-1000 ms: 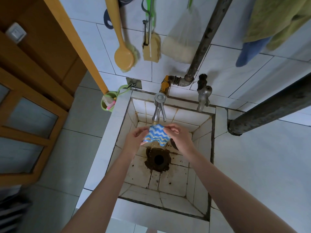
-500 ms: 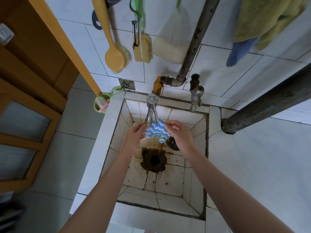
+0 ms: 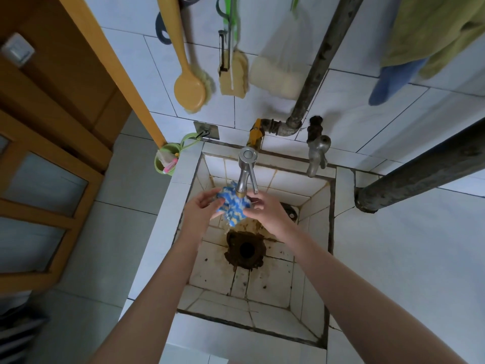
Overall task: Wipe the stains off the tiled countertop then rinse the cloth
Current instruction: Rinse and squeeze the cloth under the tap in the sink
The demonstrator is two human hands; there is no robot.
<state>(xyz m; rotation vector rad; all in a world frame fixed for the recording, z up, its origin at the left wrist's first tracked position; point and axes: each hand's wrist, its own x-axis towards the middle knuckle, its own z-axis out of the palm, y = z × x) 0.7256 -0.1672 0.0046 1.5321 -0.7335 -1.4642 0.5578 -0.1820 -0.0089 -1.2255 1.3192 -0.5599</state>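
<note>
- I am looking down through the head camera into a square tiled sink (image 3: 319, 261). Its white tiles are showing brown stains, thickest round the dark drain (image 3: 246, 249) in the middle of the floor.
- A pale tiled countertop (image 3: 409, 271) is spreading out to the right of the sink, with a thick dark pipe (image 3: 422, 172) crossing above it.
- On the wall behind, a yellow brush (image 3: 190, 91), a sponge scrubber (image 3: 233, 76) and a mesh bag (image 3: 279, 72) are hanging. A green towel (image 3: 430, 30) is draping at upper right.
- A wooden door (image 3: 52, 119) is filling the left side, and a green cup (image 3: 164, 161) is hanging off the sink's back left corner.
- The cloth (image 3: 232, 206), blue and white, is sitting bunched up right under the spout of the silver tap (image 3: 246, 170), over the back half of the sink.
- The left hand (image 3: 200, 210) is curling its fingers round the cloth's left side. The right hand (image 3: 266, 211) is pinching its right side.
- I cannot tell whether water is running.
- Both forearms are reaching in over the front rim, and a second tap (image 3: 317, 153) is sticking out just right of the hands.
- Stained floor tiles are showing between the hands and the front rim, with the side walls sloping in close on either side.
</note>
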